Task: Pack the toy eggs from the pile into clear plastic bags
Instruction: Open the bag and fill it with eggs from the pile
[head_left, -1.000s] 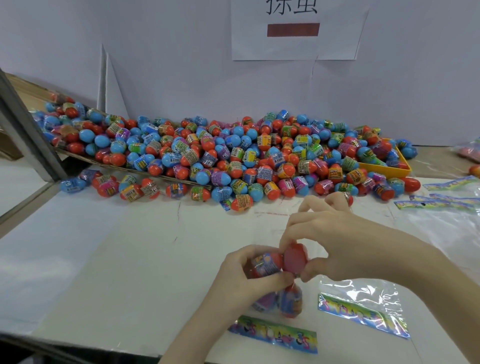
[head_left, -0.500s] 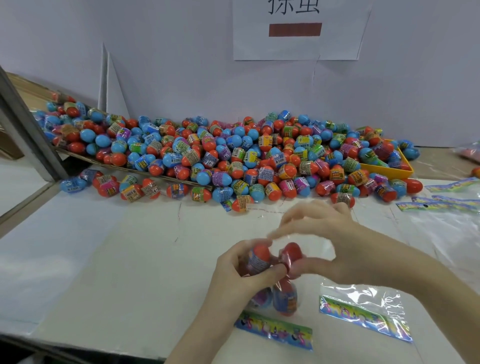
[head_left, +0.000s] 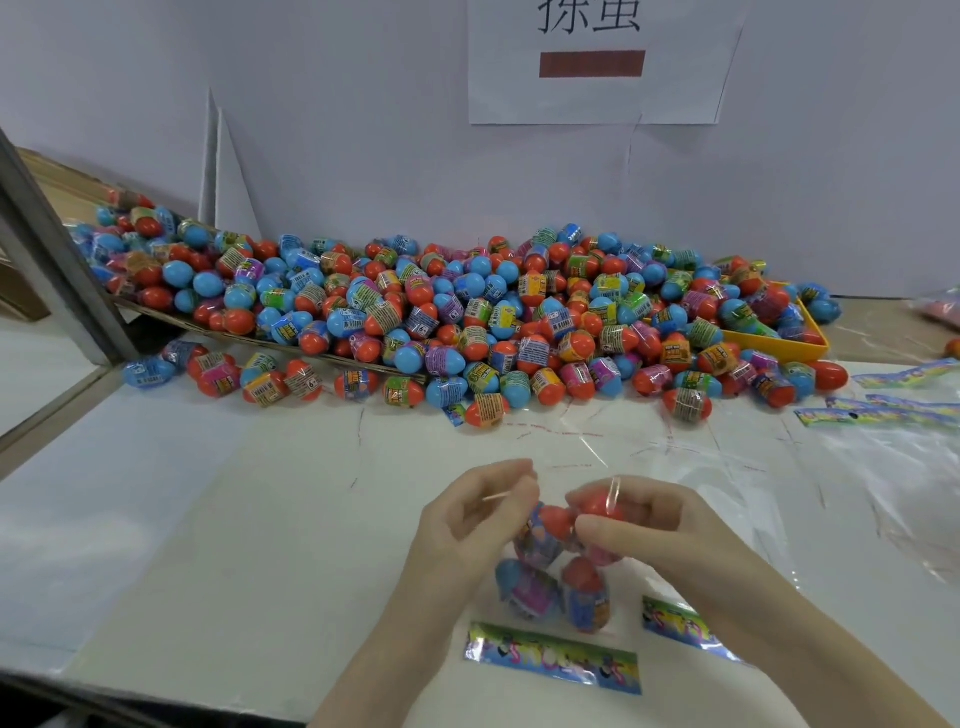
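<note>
The big pile of toy eggs (head_left: 467, 317) sits at the tabletop's (head_left: 208, 519) far edge. Near the front edge, the clear bag (head_left: 550, 587) stands upright, mouth up. Right hand (head_left: 639, 525) pinches a red egg (head_left: 597, 504) just above it. Left hand (head_left: 467, 519) pinches the bag's mouth.
</note>
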